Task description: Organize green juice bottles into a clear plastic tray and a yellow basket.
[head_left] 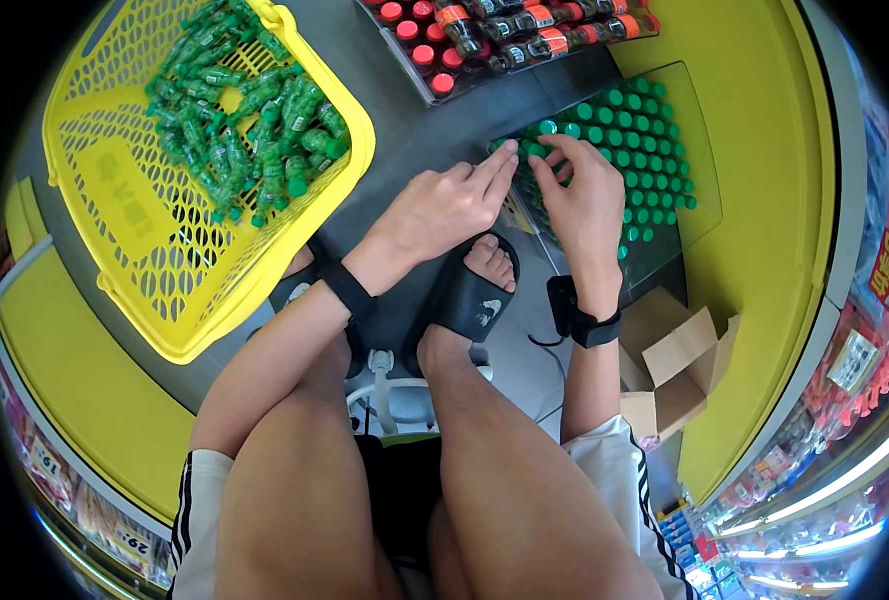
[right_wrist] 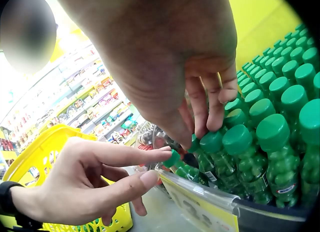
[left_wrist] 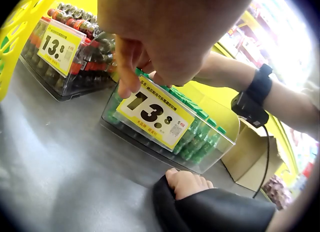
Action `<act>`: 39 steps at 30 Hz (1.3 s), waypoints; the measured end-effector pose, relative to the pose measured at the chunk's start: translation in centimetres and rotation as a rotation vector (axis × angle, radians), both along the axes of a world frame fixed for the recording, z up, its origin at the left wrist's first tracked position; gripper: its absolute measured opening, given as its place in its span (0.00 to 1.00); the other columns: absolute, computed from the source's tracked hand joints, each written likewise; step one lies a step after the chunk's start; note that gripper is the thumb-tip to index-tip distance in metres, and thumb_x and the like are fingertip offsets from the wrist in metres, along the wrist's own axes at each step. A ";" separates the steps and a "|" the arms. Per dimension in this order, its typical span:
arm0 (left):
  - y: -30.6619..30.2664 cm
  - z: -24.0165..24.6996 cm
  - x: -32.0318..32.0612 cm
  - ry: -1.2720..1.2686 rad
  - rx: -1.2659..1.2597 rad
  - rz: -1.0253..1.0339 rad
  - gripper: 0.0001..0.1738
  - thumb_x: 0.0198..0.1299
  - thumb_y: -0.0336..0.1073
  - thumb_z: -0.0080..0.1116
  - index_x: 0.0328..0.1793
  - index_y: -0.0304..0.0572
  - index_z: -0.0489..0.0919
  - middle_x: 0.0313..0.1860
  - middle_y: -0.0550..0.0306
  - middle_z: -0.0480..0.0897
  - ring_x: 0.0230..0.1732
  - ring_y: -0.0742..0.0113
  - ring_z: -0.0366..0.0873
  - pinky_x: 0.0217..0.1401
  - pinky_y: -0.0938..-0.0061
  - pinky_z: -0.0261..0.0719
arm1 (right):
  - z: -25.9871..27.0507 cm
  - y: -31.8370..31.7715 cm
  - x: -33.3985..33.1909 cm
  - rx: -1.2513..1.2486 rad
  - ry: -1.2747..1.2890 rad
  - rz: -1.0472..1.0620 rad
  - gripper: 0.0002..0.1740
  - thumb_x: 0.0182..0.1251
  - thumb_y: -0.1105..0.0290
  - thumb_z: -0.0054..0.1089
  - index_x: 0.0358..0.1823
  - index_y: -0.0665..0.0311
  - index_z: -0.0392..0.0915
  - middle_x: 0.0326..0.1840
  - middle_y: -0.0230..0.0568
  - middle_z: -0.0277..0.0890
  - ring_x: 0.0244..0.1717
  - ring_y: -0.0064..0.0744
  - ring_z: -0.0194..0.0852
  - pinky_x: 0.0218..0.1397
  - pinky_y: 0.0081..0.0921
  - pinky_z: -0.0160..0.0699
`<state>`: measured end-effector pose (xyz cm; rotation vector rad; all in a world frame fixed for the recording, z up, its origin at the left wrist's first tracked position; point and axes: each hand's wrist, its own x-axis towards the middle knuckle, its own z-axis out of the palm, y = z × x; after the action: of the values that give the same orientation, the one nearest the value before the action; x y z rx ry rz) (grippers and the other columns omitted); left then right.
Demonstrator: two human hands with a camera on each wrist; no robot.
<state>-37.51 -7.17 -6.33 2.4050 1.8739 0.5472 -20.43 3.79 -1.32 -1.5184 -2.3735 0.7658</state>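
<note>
Small bottles with green caps (head_left: 636,150) (right_wrist: 273,132) stand in rows in a clear bin (head_left: 699,165) (left_wrist: 202,164). In the right wrist view, my right hand (head_left: 584,195) (right_wrist: 165,62) is over the bin's front corner, pinching a green-capped bottle (right_wrist: 194,143) by its cap between thumb and fingers. My left hand (head_left: 444,205) (right_wrist: 95,177) (left_wrist: 160,37) is at that same corner with its fingers stretched out. Its index fingertip lies against another green cap (right_wrist: 173,157), and its thumb is by the bin's rim.
A yellow basket (head_left: 134,210) holding loose green bottles (head_left: 219,150) stands at the left. Behind is a bin of dark, red-capped bottles (head_left: 434,32) (left_wrist: 82,24). An open cardboard box (head_left: 679,345) (left_wrist: 250,157) lies right of my feet. A price sign (left_wrist: 155,114) fronts the bin.
</note>
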 end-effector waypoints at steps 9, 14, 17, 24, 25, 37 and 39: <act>0.4 3.3 -0.2 0.080 0.147 0.009 0.23 0.61 0.31 0.68 0.63 0.38 0.90 0.68 0.56 0.90 0.37 0.74 0.85 0.31 0.78 0.87 | 1.0 -0.2 -0.4 0.045 0.032 0.025 0.13 0.73 0.71 0.74 0.57 0.63 0.91 0.44 0.44 0.90 0.38 0.43 0.89 0.43 0.39 0.87; 1.0 7.0 -0.6 0.014 0.172 0.011 0.14 0.58 0.32 0.68 0.51 0.39 0.88 0.48 0.62 0.86 0.37 0.74 0.85 0.32 0.79 0.86 | 3.1 -0.3 -1.1 0.101 0.085 0.075 0.12 0.73 0.71 0.75 0.55 0.63 0.91 0.42 0.44 0.88 0.37 0.42 0.87 0.41 0.38 0.85; 0.6 9.0 -0.9 -0.122 0.184 -0.006 0.19 0.53 0.35 0.70 0.51 0.38 0.87 0.40 0.62 0.78 0.36 0.72 0.83 0.30 0.77 0.85 | 5.2 -0.5 -1.8 0.127 0.142 0.145 0.08 0.73 0.74 0.75 0.51 0.64 0.92 0.38 0.44 0.86 0.38 0.43 0.86 0.41 0.38 0.83; -0.8 14.3 -4.5 -0.118 0.201 -0.002 0.19 0.54 0.36 0.68 0.51 0.38 0.86 0.43 0.62 0.78 0.39 0.71 0.82 0.30 0.77 0.84 | 9.0 -1.1 -4.5 0.178 0.172 0.316 0.09 0.69 0.78 0.76 0.49 0.65 0.92 0.35 0.45 0.82 0.38 0.48 0.82 0.42 0.40 0.82; -1.0 15.3 -5.2 -0.172 0.151 0.019 0.16 0.54 0.32 0.71 0.50 0.38 0.86 0.43 0.61 0.79 0.38 0.68 0.84 0.32 0.74 0.85 | 9.6 -1.2 -5.1 0.182 0.175 0.323 0.09 0.69 0.78 0.76 0.49 0.65 0.92 0.35 0.45 0.82 0.38 0.48 0.82 0.42 0.40 0.82; -4.8 18.6 -13.3 -0.263 0.204 0.484 0.05 0.66 0.27 0.73 0.46 0.39 0.87 0.38 0.54 0.83 0.36 0.52 0.86 0.39 0.61 0.86 | 15.4 -3.7 -13.6 0.057 0.281 0.496 0.06 0.68 0.79 0.75 0.44 0.65 0.87 0.33 0.43 0.82 0.33 0.45 0.83 0.39 0.40 0.82; -5.4 19.0 -15.0 -0.238 0.163 0.522 0.05 0.67 0.28 0.72 0.46 0.38 0.87 0.38 0.53 0.83 0.36 0.51 0.86 0.39 0.60 0.86 | 16.3 -4.1 -15.3 0.035 0.204 0.555 0.05 0.70 0.76 0.72 0.43 0.64 0.84 0.34 0.44 0.83 0.37 0.48 0.86 0.40 0.43 0.84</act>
<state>-52.50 -12.59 12.67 1.8006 2.4157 0.9958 -35.72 -0.26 14.96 -0.7144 -2.6445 0.9255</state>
